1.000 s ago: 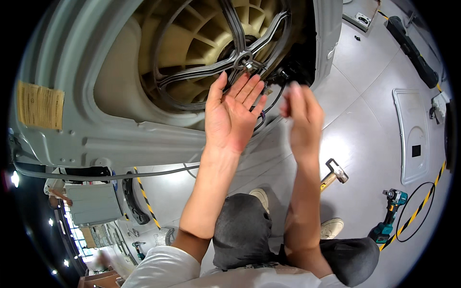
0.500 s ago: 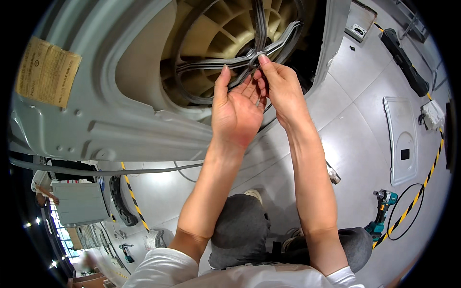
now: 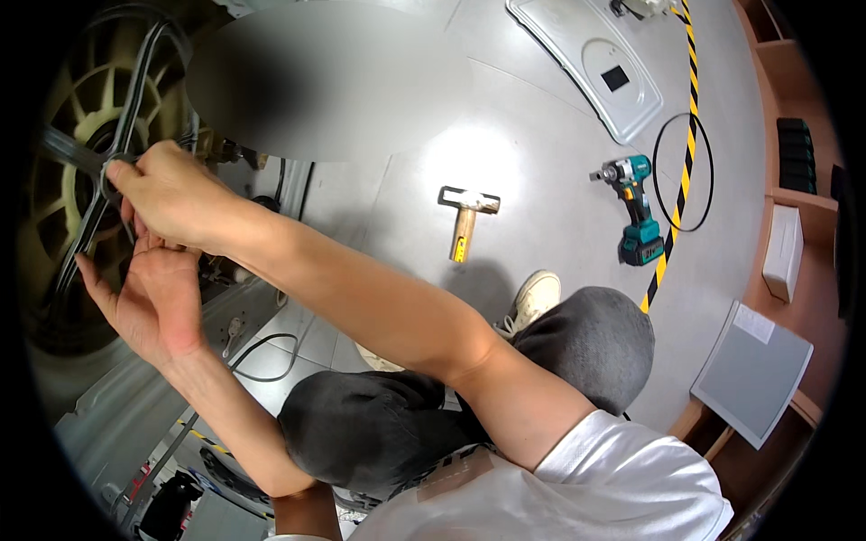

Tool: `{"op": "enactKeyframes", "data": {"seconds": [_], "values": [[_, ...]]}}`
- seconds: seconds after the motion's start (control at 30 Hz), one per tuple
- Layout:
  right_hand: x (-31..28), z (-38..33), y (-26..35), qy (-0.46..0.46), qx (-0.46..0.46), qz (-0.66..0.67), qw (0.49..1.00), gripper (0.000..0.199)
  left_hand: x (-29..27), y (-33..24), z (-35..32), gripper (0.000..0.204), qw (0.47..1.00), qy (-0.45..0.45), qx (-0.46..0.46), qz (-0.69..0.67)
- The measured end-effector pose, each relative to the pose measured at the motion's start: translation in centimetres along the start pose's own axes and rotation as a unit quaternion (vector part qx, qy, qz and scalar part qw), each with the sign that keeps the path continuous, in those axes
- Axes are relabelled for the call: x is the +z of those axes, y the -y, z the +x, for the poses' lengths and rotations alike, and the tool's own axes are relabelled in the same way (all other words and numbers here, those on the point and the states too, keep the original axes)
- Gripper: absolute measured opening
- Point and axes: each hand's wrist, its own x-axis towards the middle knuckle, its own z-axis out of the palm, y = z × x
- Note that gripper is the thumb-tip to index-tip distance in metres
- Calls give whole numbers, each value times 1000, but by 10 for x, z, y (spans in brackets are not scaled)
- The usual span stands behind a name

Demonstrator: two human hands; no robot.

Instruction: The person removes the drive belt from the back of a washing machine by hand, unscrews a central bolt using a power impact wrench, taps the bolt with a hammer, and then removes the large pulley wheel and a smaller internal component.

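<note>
Currently, the ribbed cream drum (image 3: 87, 129) stands at far left, behind the dark spoked wheel (image 3: 133, 104). The right hand (image 3: 171, 198) sets its thumb at the wheel's hub (image 3: 105, 185); whether it grips a part is hidden. The left hand (image 3: 162, 298) cups wide beneath. Apparent step: fingertip work at centre. The next move likely calls for steady thumb control.

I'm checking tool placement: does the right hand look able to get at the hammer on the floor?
Probably yes: the hammer lies beyond the right forearm, with nothing seen covering it. The right hand is at the spoked wheel, though, so it would first need to leave that.
</note>
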Motion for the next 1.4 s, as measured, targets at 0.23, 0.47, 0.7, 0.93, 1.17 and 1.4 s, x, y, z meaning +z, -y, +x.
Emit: {"op": "enactKeyframes", "data": {"seconds": [0.23, 0.47, 0.7, 0.93, 1.17, 1.4], "values": [[-66, -31, -76, -156, -30, 17, 987, 35, -5, 7, 4, 84, 999, 8, -25, 18], [-235, -206, -176, -708, 172, -334, 598, 40, 1, 16, 16, 74, 999, -36, 16, 32], [-492, -256, -80, -704, 189, -563, 389, 53, -13, 9, 24, 61, 999, -3, -1, 37], [-645, -340, 71, -92, 591, -610, 519, 49, -4, 15, 34, 58, 998, -14, 9, 56], [-604, -401, -10, -259, 335, -260, 868, 54, 14, 21, 8, 32, 987, -66, 31, 146], [-544, -387, -20, -346, 345, -205, 848, 55, 15, 31, 2, 28, 947, -211, 100, 219]]}}
